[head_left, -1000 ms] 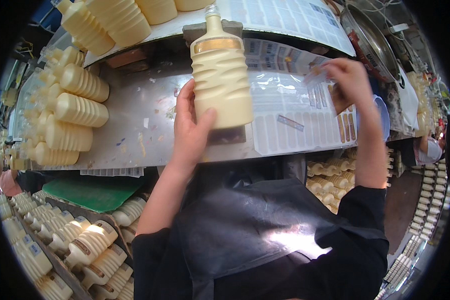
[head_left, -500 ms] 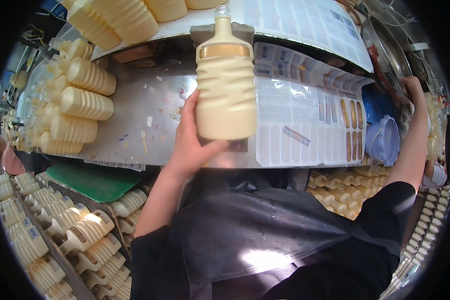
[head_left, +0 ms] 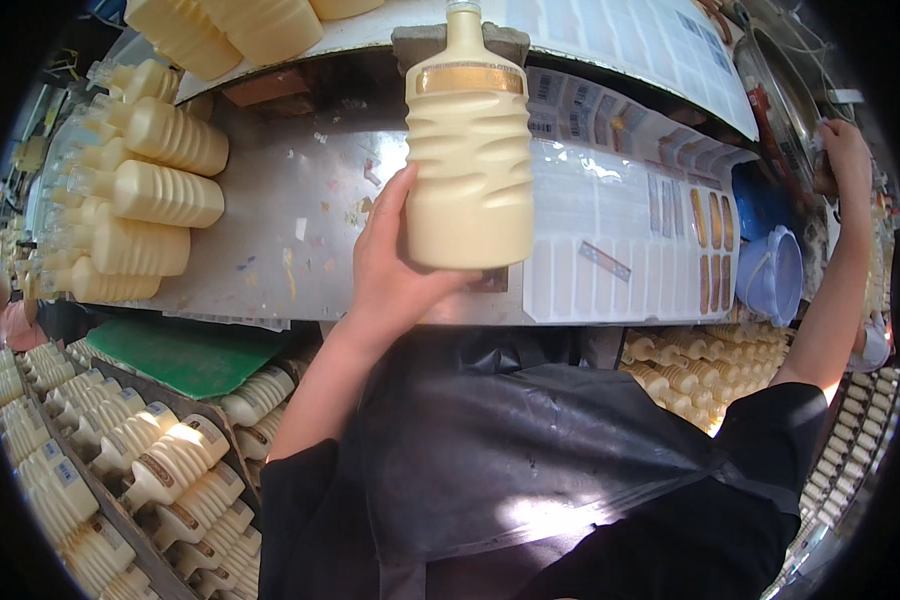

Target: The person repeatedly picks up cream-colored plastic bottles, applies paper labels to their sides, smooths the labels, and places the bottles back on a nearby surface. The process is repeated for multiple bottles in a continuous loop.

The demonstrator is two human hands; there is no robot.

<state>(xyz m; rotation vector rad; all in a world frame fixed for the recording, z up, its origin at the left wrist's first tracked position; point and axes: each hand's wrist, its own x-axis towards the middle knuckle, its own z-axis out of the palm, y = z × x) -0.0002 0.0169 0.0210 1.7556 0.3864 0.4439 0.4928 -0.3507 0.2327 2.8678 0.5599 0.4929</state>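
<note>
My left hand (head_left: 392, 262) grips a cream plastic bottle (head_left: 470, 180) low on its body, with the thumb under the base. The bottle has rippled sides, a clear neck and a gold band below its shoulder. Its neck end lies over a grey block (head_left: 511, 42) at the table's back. Far to the right, my right hand (head_left: 846, 150) is closed beside a round metal basin (head_left: 782, 105). Something small and pale shows at its fingertips, too small to name. Right of the bottle lies a label sheet (head_left: 570, 285) with several gold strips (head_left: 715, 280) and one loose strip (head_left: 605, 262).
Several similar bottles (head_left: 168, 195) lie stacked at the table's left. More stand on the raised shelf (head_left: 355, 32), beside another label sheet (head_left: 630, 45). A lavender bucket (head_left: 772, 278) is at the right edge. A green board (head_left: 185, 355) and racks of bottles (head_left: 175, 460) are below left.
The bottle and my left hand appear slightly farther right and up in the view, which has shifted too. My right hand has risen a little beside the basin, and a pale bit now shows at its fingertips.
</note>
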